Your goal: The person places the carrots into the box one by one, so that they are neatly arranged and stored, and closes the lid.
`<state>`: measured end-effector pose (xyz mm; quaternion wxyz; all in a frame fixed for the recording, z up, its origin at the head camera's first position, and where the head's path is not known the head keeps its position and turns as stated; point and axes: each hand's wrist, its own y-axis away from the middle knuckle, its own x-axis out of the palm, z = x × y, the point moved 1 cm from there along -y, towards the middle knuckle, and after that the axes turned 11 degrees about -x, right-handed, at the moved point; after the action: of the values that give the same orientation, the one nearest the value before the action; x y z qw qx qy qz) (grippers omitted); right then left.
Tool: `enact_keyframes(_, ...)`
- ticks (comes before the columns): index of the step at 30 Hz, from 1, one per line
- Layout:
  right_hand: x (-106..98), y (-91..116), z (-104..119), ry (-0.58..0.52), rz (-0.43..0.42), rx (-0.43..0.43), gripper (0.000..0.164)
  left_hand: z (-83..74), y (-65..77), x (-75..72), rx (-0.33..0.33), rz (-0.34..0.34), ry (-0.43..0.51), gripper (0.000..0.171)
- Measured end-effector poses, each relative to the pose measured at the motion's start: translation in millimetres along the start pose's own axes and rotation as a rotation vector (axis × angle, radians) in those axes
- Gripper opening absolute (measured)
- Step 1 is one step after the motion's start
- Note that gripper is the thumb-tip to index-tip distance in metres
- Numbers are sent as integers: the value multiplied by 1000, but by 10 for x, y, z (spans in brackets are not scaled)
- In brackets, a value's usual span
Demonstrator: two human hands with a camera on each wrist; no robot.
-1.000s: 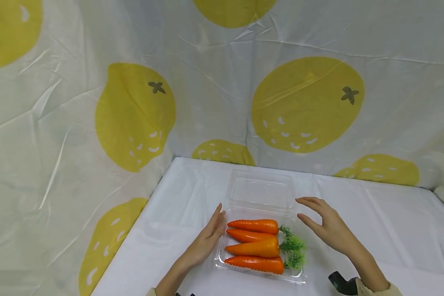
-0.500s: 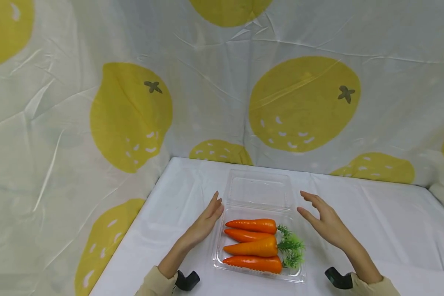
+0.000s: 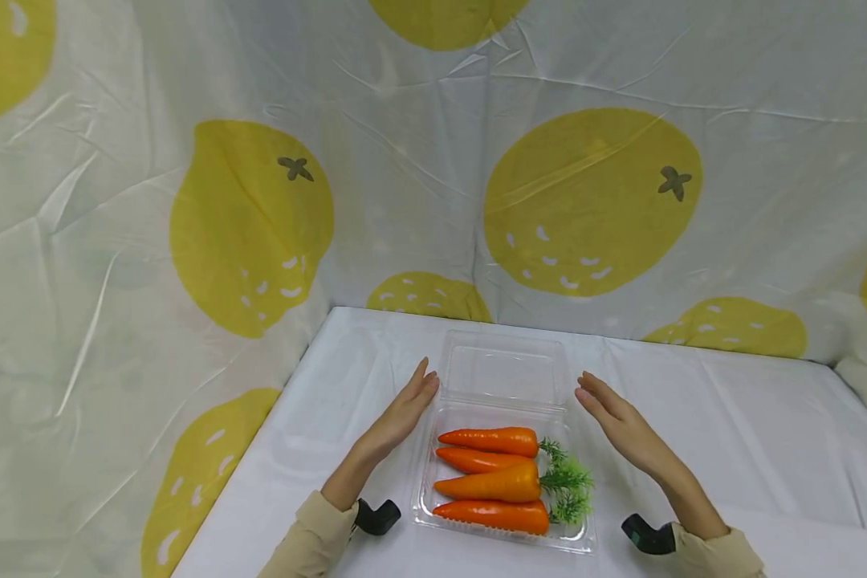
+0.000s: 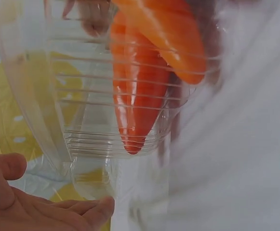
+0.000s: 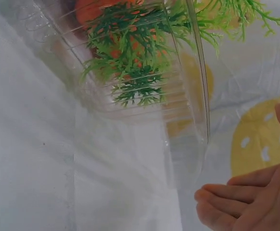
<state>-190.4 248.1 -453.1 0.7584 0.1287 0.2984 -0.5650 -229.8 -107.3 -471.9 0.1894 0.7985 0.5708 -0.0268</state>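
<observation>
A clear plastic clamshell box (image 3: 578, 544) stands on the table with its lid (image 3: 506, 373) folded back, away from me. Several orange carrots (image 3: 502, 484) lie side by side in the base, their green tops (image 3: 569, 486) pointing right. My left hand (image 3: 403, 411) is held beside the box's left side near the hinge, fingers straight and palm facing inward. Opposite it, my right hand (image 3: 624, 425) stays off the right side, fingers extended and close together. In the wrist views, each hand shows nothing in its grasp, and the ribbed box wall (image 4: 91, 115) appears near the left fingertips.
A white cloth (image 3: 730, 457) covers the table. Behind and to the left hangs a pale curtain (image 3: 405, 185) printed with yellow lemons. Black devices (image 3: 377, 518) are worn at both wrists, below beige sleeves.
My left hand has left the box's side and moved forward toward the lid. The right hand's fingers have drawn together and straightened. The box and carrots stay put.
</observation>
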Motion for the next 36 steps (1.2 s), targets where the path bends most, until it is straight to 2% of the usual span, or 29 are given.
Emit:
enact_keyframes(4,22,-18,-11,-74,29,25,71,-16,-24,15,9,10,29,70)
enact_keyframes(8,34,-31,-11,-106,23,36,72,-30,-25,29,25,23,69,69)
enact_keyframes(20,77,-26,1,-103,28,31,70,-11,-33,33,52,41,98,68)
enact_keyframes(28,57,-29,33,-108,1,16,69,-47,-32,28,74,14,92,68)
enact_keyframes(36,33,-10,44,-87,-33,-34,64,-67,-27,28,89,-9,87,69)
